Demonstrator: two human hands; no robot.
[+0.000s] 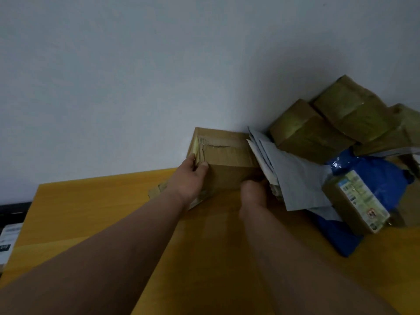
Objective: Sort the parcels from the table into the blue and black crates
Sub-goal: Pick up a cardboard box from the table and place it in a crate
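Observation:
A brown cardboard box (227,155) stands on the yellow table (91,212) against the wall. My left hand (189,178) grips its left near corner, thumb and fingers curled on the edge. My right hand (254,193) holds the box's lower right side, its fingers hidden under the box. To the right lies a pile of parcels: grey mailer bags (293,176), a blue bag (375,173), a small taped box with a label (354,203), and three taped brown boxes (304,130) stacked behind. No crate is in view.
A flat piece of cardboard (156,190) lies under my left wrist. Past the table's left edge sit a dark object (13,212) and a white labelled parcel (6,242). A plain wall (136,76) backs the table.

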